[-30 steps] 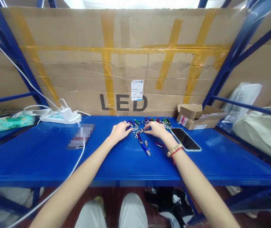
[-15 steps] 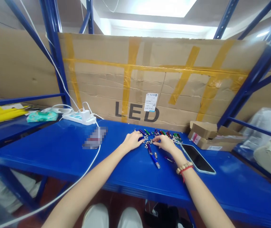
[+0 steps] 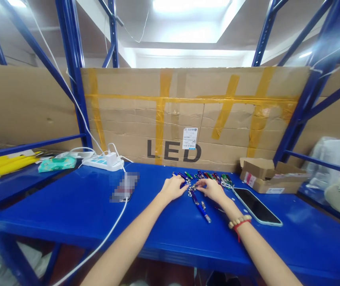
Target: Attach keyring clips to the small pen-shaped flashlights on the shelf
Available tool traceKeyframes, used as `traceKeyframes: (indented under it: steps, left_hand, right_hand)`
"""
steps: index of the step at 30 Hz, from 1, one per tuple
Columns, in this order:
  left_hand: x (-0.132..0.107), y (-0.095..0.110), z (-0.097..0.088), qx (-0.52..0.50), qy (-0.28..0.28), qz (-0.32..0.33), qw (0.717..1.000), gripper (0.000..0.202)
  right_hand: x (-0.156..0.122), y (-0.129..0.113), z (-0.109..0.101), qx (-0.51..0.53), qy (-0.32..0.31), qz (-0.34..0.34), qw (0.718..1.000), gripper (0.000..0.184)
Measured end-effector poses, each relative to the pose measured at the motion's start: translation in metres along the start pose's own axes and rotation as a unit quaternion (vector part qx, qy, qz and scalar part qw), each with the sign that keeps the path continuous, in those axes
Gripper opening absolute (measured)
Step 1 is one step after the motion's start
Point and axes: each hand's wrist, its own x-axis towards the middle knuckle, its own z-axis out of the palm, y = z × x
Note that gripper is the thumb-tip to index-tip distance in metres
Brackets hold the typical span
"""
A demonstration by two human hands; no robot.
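My left hand (image 3: pixel 173 188) rests on the blue table, fingers stretched apart at the left edge of a loose pile of small shiny metal pieces (image 3: pixel 192 187). Opposite it, my right hand (image 3: pixel 212 191) has its fingertips drawn together at the same pile; whatever is between them is too small to make out. A blue pen-like tube (image 3: pixel 202 209) with a silvery end slants toward me below the hands. Behind them lie several pen-like tubes (image 3: pixel 208 175) in blue, red and green, partly hidden by the fingers.
A phone (image 3: pixel 257 205) lies face up right of my right hand, before an open cardboard box (image 3: pixel 272 178). On the left are a blurred-out object (image 3: pixel 124 186), a white cable (image 3: pixel 110 230) and a power strip (image 3: pixel 102 161). A large carton (image 3: pixel 128 123) stands along the back.
The view has tilted up, so everything sits lower in the picture. Both hands stay at the metal pieces, with only slight finger movement.
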Motion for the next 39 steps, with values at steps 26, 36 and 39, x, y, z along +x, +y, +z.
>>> traceKeyframes:
  steps: [26, 36, 39]
  left_hand:
    - [0.0, 0.007, 0.006, -0.004, -0.004, 0.004, 1.0, 0.034]
    - [0.01, 0.004, 0.009, -0.168, 0.102, -0.002, 0.98, 0.023]
    - [0.012, 0.004, 0.011, -0.199, 0.11, 0.002, 0.974, 0.022]
  right_hand:
    - [-0.001, -0.003, -0.007, -0.104, -0.018, 0.047, 0.993, 0.017]
    - [-0.004, -0.022, -0.011, 0.004, 0.188, -0.101, 0.977, 0.023]
    - [-0.005, -0.031, -0.004, 0.027, 0.224, -0.179, 0.958, 0.025]
